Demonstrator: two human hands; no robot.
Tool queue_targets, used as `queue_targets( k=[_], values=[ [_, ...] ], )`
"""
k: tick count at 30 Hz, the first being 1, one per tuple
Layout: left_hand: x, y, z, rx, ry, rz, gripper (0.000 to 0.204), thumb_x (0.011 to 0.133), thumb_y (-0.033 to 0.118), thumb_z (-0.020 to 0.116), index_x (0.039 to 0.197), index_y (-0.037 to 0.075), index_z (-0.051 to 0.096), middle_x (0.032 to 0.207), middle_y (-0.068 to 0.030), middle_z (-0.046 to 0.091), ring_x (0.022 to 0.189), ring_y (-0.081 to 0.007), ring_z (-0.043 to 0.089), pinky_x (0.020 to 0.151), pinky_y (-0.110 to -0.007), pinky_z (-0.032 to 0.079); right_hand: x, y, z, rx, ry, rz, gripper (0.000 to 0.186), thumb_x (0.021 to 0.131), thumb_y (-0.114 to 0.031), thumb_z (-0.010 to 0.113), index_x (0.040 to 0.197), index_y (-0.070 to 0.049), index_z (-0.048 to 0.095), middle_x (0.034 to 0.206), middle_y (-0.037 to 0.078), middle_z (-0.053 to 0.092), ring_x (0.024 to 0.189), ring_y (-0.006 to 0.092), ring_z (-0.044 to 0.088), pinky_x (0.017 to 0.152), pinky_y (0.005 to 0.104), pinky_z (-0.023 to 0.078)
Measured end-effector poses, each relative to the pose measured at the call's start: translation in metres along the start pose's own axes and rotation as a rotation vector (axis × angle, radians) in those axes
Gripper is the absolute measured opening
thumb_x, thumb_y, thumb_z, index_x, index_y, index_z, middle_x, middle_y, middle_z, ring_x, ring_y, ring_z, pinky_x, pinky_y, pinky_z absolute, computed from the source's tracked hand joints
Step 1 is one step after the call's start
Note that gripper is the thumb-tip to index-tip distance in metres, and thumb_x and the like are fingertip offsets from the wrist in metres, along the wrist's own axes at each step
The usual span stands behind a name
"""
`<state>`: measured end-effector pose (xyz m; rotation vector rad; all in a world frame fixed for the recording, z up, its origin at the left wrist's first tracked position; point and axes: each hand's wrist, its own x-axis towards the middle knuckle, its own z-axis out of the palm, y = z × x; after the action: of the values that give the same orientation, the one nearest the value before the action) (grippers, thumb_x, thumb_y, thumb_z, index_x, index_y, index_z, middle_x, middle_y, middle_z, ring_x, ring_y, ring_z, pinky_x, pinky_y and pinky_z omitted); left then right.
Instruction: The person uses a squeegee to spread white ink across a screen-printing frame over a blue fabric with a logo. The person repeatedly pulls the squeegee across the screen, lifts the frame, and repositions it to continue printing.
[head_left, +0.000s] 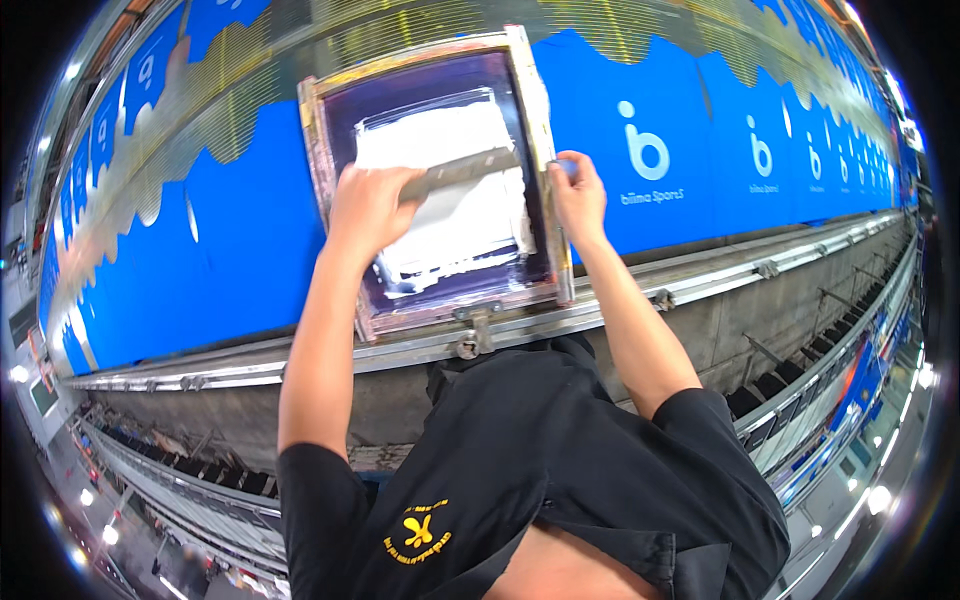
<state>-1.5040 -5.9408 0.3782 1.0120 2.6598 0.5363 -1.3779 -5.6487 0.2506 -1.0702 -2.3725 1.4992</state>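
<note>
A wooden-edged printing screen (535, 110) lies in front of me, its dark mesh bordering a broad patch of thick white ink (440, 132). My left hand (368, 212) is closed round the left end of a long, flat grey-brown squeegee (470, 168). That squeegee slants across the white ink, its right end higher and close to the screen's right bar. With bent fingers, my right hand (580, 198) grips the outer side of the right bar. The squeegee's lower edge and the grip of my left fingers are partly hidden.
Blue fabric (680, 130) with pale printed marks runs along the long table on both sides of the screen. A metal rail (720, 277) with several clamps follows the near edge, one metal catch (475, 330) sitting below the screen. Behind me runs another long rack (800, 400).
</note>
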Motion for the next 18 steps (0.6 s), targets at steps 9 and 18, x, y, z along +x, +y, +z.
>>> queue_targets(
  k=[9, 18],
  values=[
    [0.119, -0.063, -0.02, 0.033, -0.177, -0.12, 0.038, 0.09, 0.033, 0.08, 0.126, 0.021, 0.079, 0.101, -0.0129, 0.08, 0.098, -0.0349, 0.076, 0.088, -0.048, 0.058, 0.001, -0.009, -0.007, -0.066, 0.032, -0.031, 0.033, 0.1, -0.027, 0.077, 0.124, -0.006, 0.07, 0.106, 0.012, 0.073, 0.094, 0.0231, 0.068, 0.084, 0.0376, 0.055],
    [0.13, -0.068, -0.013, 0.164, -0.11, -0.138, 0.039, 0.085, 0.05, 0.083, 0.097, 0.013, 0.081, 0.094, -0.0133, 0.079, 0.092, -0.036, 0.075, 0.081, -0.049, 0.059, 0.098, -0.154, 0.063, -0.624, -0.131, -0.984, 0.044, 0.086, -0.046, 0.087, 0.107, -0.008, 0.077, 0.108, 0.01, 0.078, 0.109, 0.0331, 0.071, 0.097, 0.0457, 0.053]
  ],
)
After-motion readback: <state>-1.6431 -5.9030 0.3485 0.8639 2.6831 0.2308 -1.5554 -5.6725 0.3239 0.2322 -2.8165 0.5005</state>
